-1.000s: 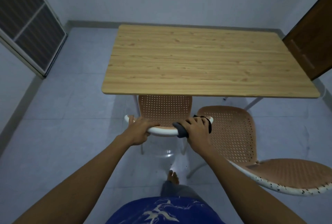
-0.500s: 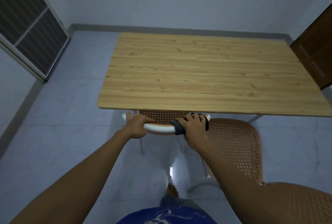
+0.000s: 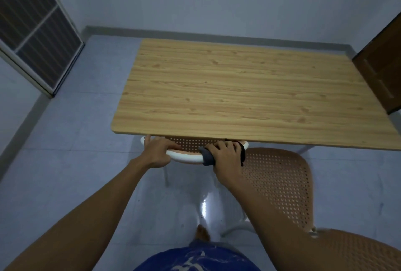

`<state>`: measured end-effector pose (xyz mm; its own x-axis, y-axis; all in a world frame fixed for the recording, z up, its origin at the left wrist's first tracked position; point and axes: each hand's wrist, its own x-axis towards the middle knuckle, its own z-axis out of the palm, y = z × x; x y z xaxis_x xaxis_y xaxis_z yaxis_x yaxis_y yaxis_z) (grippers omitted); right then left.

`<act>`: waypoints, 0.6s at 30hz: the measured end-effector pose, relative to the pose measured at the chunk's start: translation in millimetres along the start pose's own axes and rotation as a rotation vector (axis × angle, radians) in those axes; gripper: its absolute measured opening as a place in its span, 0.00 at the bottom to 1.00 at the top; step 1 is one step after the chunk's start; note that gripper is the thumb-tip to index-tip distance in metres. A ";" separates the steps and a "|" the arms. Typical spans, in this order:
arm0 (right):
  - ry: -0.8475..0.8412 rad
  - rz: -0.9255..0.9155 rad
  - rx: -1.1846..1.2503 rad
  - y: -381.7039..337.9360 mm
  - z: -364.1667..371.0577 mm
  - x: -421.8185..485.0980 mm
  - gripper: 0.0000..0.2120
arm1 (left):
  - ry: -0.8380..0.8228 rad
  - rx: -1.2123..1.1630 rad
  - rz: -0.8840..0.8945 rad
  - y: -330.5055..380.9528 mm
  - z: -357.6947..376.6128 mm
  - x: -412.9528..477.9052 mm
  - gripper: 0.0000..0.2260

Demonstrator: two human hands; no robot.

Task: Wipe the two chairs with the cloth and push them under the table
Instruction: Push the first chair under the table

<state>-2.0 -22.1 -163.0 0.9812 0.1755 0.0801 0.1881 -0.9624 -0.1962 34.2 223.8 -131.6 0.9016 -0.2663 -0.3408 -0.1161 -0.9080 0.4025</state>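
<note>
Only the white-rimmed top of the first chair's perforated orange backrest (image 3: 186, 156) shows below the near edge of the wooden table (image 3: 227, 88); its seat is hidden under the tabletop. My left hand (image 3: 159, 151) grips the rim on the left. My right hand (image 3: 225, 153) grips the rim on the right with a dark grey cloth (image 3: 207, 157) pressed between palm and rim. The second chair (image 3: 280, 179), also orange and perforated, stands out from the table at the right, its backrest reaching the lower right corner.
A dark wooden door (image 3: 384, 68) stands at the right beside the table. A louvred panel (image 3: 32, 23) lines the left wall. Grey tiled floor (image 3: 65, 162) stretches left of the table. My bare foot (image 3: 201, 233) is on the floor below the first chair.
The first chair has slid forward under the table, so its backrest is now almost covered by the tabletop edge. Both hands kept their grip on the rim.
</note>
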 end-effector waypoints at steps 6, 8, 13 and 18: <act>0.003 -0.016 0.049 -6.0 -8.9 -5.3 0.20 | -0.009 0.073 0.027 -1.7 -2.3 0.3 0.24; -0.025 -0.006 0.047 -7.9 -12.5 -3.9 0.19 | -0.027 0.123 0.000 3.1 -1.1 -0.1 0.24; -0.104 -0.063 0.089 -3.1 -20.4 -7.8 0.25 | -0.001 0.197 -0.058 27.6 18.8 -14.8 0.20; -0.121 -0.165 0.154 6.1 -35.9 -14.9 0.29 | 0.147 0.151 0.080 72.9 40.5 -44.8 0.27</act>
<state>-17.0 -38.0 -130.3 0.9328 0.3602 0.0075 0.3415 -0.8773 -0.3372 -31.6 156.4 -121.4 0.9368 -0.2994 -0.1811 -0.2406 -0.9269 0.2880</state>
